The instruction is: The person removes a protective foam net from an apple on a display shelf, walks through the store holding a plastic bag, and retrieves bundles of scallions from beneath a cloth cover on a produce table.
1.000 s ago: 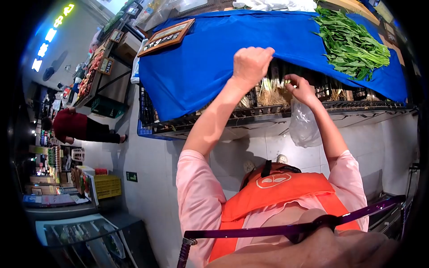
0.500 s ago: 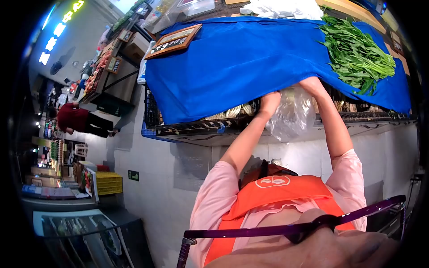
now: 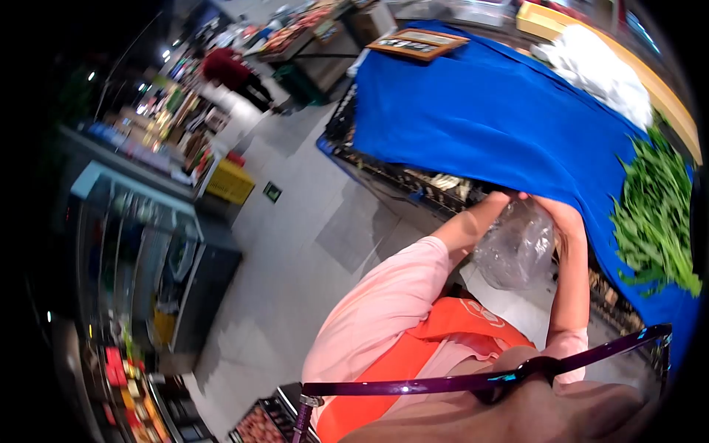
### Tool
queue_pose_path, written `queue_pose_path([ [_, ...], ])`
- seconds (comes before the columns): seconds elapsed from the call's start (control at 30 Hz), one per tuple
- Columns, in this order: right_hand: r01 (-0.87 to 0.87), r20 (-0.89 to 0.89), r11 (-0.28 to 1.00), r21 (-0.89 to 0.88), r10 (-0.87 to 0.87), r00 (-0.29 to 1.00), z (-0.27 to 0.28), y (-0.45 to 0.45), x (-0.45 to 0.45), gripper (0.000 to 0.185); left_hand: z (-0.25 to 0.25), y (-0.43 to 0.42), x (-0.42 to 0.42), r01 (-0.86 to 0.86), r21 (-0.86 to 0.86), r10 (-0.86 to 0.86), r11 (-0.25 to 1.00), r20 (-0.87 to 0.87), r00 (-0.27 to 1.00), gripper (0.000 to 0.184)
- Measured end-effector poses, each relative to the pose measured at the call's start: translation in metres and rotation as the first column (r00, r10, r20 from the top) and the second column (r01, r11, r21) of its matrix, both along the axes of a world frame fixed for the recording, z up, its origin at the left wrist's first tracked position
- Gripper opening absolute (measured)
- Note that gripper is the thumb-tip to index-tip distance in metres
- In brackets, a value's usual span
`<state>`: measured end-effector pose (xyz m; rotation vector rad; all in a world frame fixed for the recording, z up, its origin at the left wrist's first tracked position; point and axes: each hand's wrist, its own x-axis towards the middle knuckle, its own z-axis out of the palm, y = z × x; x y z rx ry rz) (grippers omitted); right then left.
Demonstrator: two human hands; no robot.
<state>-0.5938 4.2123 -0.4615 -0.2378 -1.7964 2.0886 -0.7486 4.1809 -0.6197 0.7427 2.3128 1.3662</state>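
Note:
A clear plastic bag point(image 3: 515, 247) hangs between my two hands at the front edge of the blue cloth point(image 3: 473, 111). My left hand point(image 3: 499, 199) is closed at the bag's upper left, its fingers largely hidden by the cloth's edge and the bag. On the bag's upper right, my right hand point(image 3: 561, 215) curls inward, fingertips close to the left hand. What is inside the bag cannot be made out. Under the cloth, black crates point(image 3: 399, 171) hold pale produce, partly covered.
Leafy greens point(image 3: 656, 214) lie on the cloth at right. A framed price sign point(image 3: 418, 44) stands at the back left, and a white crumpled cloth point(image 3: 598, 74) at the back right. A person in dark red point(image 3: 225, 70) is far off. A glass display case point(image 3: 140, 251) stands left.
My view has turned, so the stall now slants down to the right. Both hands have come closer together around the top of the bag and bent further inward.

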Motion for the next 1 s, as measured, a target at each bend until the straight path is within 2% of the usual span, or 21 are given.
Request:
queue_pose_path([
  [0.07,0.020,0.008,1.000,-0.021,-0.019,1.000,-0.004,0.001,0.002,0.009,-0.001,-0.009,0.002,-0.031,-0.003,0.031,1.000,0.000,1.000,0.028],
  [0.3,-0.080,-0.073,0.995,0.052,0.083,0.994,0.006,0.001,0.005,0.006,0.012,-0.013,0.001,-0.038,0.006,0.038,0.999,0.080,0.996,0.035],
  [0.4,-0.133,0.030,0.990,-0.054,0.135,0.990,0.005,0.006,0.008,0.009,0.027,-0.014,-0.003,0.001,0.028,-0.005,1.000,0.154,0.988,0.038],
  [0.5,-0.187,-0.057,0.945,-0.268,0.179,0.982,-0.001,0.006,0.006,0.019,0.055,-0.014,-0.007,0.098,0.099,-0.122,0.990,0.282,0.952,0.041],
  [0.6,-0.298,-0.131,0.798,-0.524,0.270,0.954,0.003,0.011,0.004,0.030,0.087,-0.019,-0.009,0.213,0.207,-0.285,0.955,0.443,0.850,0.044],
  [0.63,-0.277,-0.147,0.821,-0.499,0.235,0.961,0.007,0.007,0.002,0.036,0.098,-0.021,-0.010,0.258,0.255,-0.354,0.932,0.490,0.796,0.045],
  [0.67,-0.283,-0.159,0.790,-0.545,0.234,0.959,0.011,0.007,0.001,0.035,0.109,-0.025,-0.011,0.293,0.296,-0.412,0.909,0.534,0.739,0.046],
  [0.77,-0.108,-0.089,0.776,-0.621,0.067,0.994,0.029,0.005,-0.003,0.031,0.134,-0.048,-0.013,0.409,0.414,-0.582,0.813,0.578,0.571,0.049],
  [0.8,-0.197,-0.149,0.738,-0.646,0.131,0.980,0.026,0.016,-0.001,0.027,0.141,-0.062,-0.015,0.445,0.418,-0.610,0.792,0.576,0.544,0.051],
  [0.83,-0.164,-0.148,0.719,-0.676,0.086,0.985,0.029,0.019,0.000,0.025,0.153,-0.077,-0.018,0.491,0.256,-0.546,0.833,0.529,0.650,0.052],
  [0.87,-0.135,-0.148,0.698,-0.704,0.043,0.988,0.031,0.018,-0.001,0.023,0.166,-0.095,-0.020,0.490,-0.150,-0.390,0.859,0.428,0.815,0.067],
  [0.9,-0.017,-0.084,0.727,-0.686,-0.057,0.995,0.031,0.014,0.000,0.024,0.154,-0.118,-0.024,0.463,-0.241,-0.391,0.853,0.292,0.873,0.074],
  [0.93,-0.016,-0.076,0.697,-0.717,-0.056,0.996,0.020,0.019,0.001,0.021,0.203,-0.159,-0.019,0.534,-0.335,-0.389,0.776,0.412,0.824,0.072],
  [0.97,0.032,-0.055,0.699,-0.715,-0.102,0.993,0.009,0.020,0.003,0.018,0.205,-0.187,-0.018,0.542,-0.263,-0.316,0.798,0.583,0.748,0.068],
  [1.0,0.083,-0.031,0.697,-0.712,-0.149,0.988,-0.002,0.020,0.006,0.015,0.186,-0.216,-0.032,0.596,-0.206,-0.383,0.777,0.597,0.705,0.065],
])
